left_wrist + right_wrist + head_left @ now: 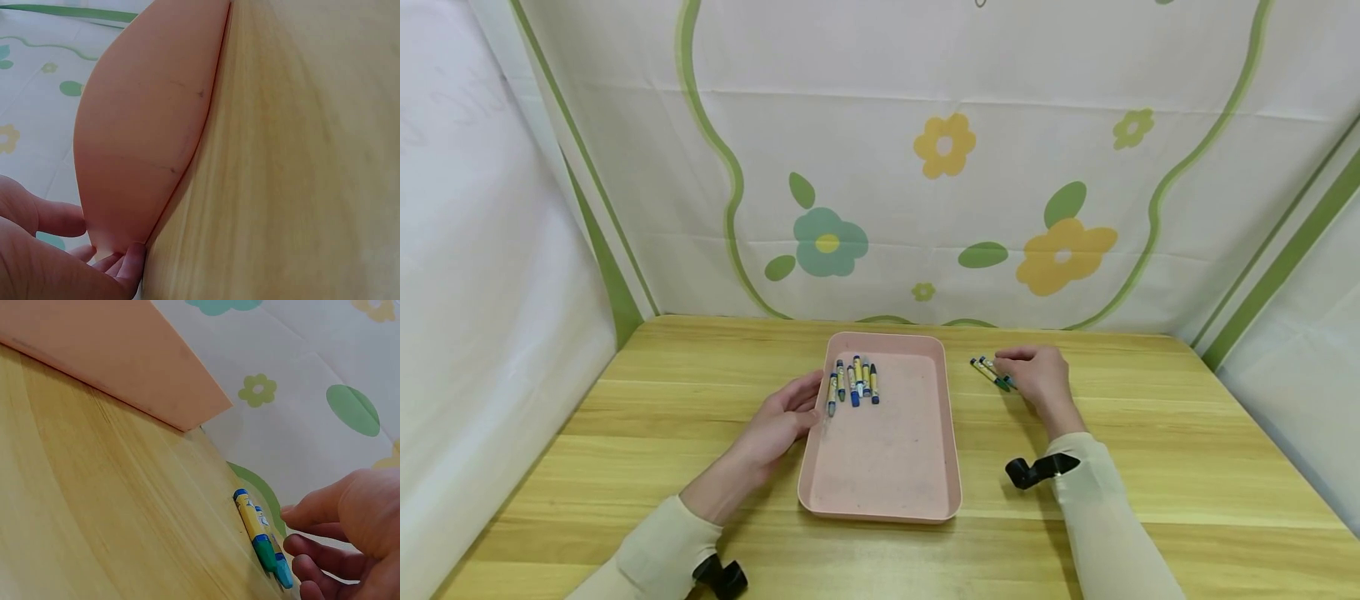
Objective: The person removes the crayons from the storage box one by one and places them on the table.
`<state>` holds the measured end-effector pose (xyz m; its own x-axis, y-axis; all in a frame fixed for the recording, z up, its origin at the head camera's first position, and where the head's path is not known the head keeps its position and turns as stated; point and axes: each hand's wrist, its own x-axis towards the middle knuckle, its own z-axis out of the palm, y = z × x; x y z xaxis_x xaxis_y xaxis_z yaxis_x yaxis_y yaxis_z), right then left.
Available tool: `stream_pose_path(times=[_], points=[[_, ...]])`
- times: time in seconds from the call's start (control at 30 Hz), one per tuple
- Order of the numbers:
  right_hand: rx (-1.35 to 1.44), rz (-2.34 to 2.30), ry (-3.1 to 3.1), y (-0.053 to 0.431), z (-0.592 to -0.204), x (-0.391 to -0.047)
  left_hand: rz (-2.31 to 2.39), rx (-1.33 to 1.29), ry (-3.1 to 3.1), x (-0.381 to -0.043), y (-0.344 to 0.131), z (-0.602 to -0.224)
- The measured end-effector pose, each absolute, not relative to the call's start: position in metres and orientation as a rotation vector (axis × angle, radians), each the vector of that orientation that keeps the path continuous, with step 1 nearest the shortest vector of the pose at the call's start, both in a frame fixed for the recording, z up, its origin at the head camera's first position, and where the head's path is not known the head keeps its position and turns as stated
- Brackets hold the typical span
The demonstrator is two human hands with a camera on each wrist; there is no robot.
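My left hand [786, 421] rests at the left side of a pink tray [880, 510], its fingertips touching the outer wall. Seen from the left wrist, the thumb and the other fingers meet that pink wall near its end. Several crayons [857, 368] with yellow wrappers and blue bands lie in the tray's far left part. To the right of the tray, my right hand [1037, 379] hovers beside two crayons on the table. One is a green crayon [255, 531], the other a teal crayon [283, 572]. A gap shows between thumb and fingers, with nothing held.
A wooden table [700, 350] carries everything. White cloth [895, 125] with printed flowers and leaves hangs behind the far edge, and more cloth closes both sides. Black mounts [1041, 471] are strapped to the sleeved wrists.
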<state>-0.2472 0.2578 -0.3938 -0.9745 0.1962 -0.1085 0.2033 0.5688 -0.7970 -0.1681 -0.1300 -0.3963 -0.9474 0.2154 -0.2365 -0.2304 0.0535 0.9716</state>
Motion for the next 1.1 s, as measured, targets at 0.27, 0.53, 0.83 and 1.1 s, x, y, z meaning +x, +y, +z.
stream_pose_path(times=[0.27,0.53,0.83,1.1], points=[[0.331,-1.458,2.792,0.255,-0.39,-0.247,1.954,-0.012,2.025,-0.168,-0.131,-0.397],[0.296,-1.523,2.771,0.249,-0.384,-0.244,1.958,-0.018,2.025,-0.169,-0.13,-0.397],[0.258,-1.524,2.825,0.241,-0.378,-0.245,1.968,-0.016,2.013,-0.168,-0.129,-0.397],[0.171,-1.506,2.868,0.225,-0.377,-0.245,1.965,-0.018,2.014,-0.169,-0.131,-0.398]])
